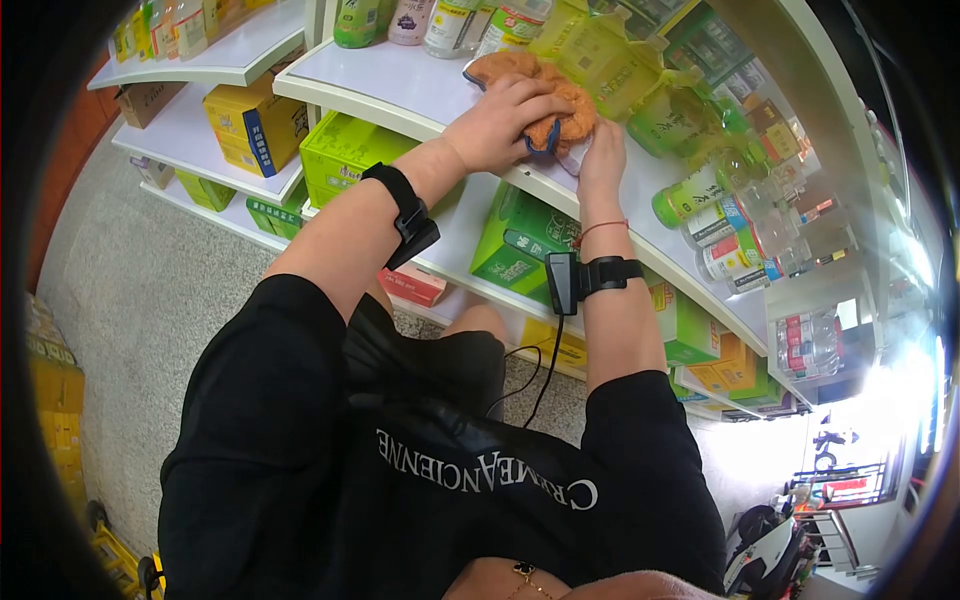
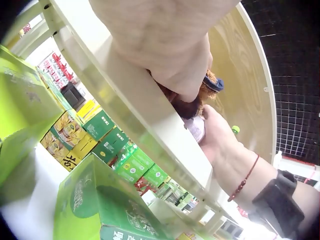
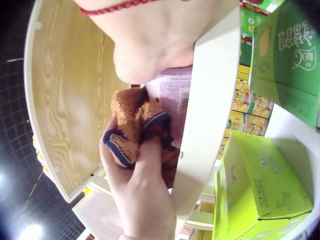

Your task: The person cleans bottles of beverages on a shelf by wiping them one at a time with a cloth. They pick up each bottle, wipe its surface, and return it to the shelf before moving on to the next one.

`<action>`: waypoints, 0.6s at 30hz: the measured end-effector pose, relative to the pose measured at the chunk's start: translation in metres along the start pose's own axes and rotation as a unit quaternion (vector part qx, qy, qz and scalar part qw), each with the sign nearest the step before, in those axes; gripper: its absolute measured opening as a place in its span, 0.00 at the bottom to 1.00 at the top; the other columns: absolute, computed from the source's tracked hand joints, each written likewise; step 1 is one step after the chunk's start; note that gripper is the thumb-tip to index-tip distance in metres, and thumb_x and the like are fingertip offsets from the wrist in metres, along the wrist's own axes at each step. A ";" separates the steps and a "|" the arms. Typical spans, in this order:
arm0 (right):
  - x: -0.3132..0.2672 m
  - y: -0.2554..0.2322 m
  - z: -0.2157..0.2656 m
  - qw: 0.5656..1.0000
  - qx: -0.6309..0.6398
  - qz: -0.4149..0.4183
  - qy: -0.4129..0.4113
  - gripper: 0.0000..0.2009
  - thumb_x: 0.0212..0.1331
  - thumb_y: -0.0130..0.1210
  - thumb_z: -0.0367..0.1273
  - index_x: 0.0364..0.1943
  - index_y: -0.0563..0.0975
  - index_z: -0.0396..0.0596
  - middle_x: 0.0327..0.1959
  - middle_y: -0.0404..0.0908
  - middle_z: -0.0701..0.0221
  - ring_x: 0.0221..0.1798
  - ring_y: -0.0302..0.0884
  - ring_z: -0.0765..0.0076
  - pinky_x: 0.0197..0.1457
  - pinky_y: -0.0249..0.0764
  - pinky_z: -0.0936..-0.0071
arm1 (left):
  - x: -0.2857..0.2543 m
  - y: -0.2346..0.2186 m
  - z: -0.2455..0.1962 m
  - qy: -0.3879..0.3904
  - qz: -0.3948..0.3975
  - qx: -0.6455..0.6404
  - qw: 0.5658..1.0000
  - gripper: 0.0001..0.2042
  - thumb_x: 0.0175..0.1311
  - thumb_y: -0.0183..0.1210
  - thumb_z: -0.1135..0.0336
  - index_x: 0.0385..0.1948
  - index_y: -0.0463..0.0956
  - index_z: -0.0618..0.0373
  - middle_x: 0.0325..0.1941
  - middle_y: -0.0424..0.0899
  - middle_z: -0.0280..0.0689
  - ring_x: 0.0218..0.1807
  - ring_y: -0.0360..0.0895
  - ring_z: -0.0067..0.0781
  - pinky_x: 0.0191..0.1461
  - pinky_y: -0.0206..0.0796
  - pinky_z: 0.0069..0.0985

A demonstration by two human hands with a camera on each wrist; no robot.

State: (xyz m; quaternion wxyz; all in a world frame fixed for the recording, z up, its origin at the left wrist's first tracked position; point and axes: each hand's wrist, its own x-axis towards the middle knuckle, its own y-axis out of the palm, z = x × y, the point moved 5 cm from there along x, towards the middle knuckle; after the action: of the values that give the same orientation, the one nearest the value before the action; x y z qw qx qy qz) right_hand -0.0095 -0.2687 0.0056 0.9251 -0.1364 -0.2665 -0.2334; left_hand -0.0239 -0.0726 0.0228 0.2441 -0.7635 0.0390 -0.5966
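Near the shelf's front edge, my left hand point(image 1: 505, 122) grips a bunched orange cloth point(image 1: 560, 97) with dark blue trim. The right wrist view shows the fingers of the left hand point(image 3: 145, 190) curled into the cloth point(image 3: 125, 107). Against it lies a bottle with a pale purple label point(image 3: 172, 97), partly covered by cloth and hands. My right hand point(image 1: 603, 165), a red string on its wrist, is wrapped round this bottle; in the left wrist view the right hand point(image 2: 220, 132) holds the bottle's purple side point(image 2: 195, 127).
Drink bottles point(image 1: 510, 25) line the shelf point(image 1: 370, 80) behind the hands, with green-tinted bottles point(image 1: 670, 115) to the right. Green cartons point(image 1: 525, 240) stand on the level below. A yellow carton point(image 1: 250, 125) sits on the left shelving. A black cable point(image 1: 548, 375) hangs from the right wrist camera.
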 end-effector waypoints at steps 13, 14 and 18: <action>0.003 0.000 -0.011 0.999 -0.001 0.001 0.034 0.13 0.64 0.50 0.35 0.43 0.79 0.40 0.40 0.82 0.64 0.44 0.76 0.69 0.51 0.71 0.74 | -0.009 -0.011 0.033 -0.220 -0.160 0.046 0.961 0.29 0.49 0.65 0.70 0.58 0.71 0.45 0.57 0.71 0.47 0.60 0.65 0.56 0.68 0.56 0.44; 0.003 0.000 -0.011 0.999 -0.001 0.001 0.034 0.13 0.64 0.50 0.35 0.43 0.79 0.40 0.40 0.82 0.64 0.44 0.76 0.69 0.51 0.71 0.74 | -0.007 -0.010 0.028 -0.182 -0.128 0.055 0.973 0.29 0.49 0.65 0.70 0.58 0.72 0.45 0.58 0.71 0.46 0.60 0.65 0.56 0.68 0.57 0.44; 0.003 0.001 -0.010 1.000 0.006 0.005 0.021 0.13 0.64 0.50 0.35 0.43 0.79 0.39 0.40 0.82 0.65 0.42 0.76 0.70 0.49 0.71 0.75 | -0.002 -0.006 0.016 -0.071 -0.042 0.060 0.995 0.28 0.48 0.65 0.70 0.56 0.74 0.45 0.59 0.72 0.45 0.61 0.65 0.55 0.68 0.58 0.43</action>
State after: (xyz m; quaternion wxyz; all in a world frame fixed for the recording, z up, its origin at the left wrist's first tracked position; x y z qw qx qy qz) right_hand -0.0029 -0.2727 -0.0009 0.9322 -0.1277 -0.2481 -0.2305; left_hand -0.0114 -0.0614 0.0205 0.2663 -0.7891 -0.0468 -0.5515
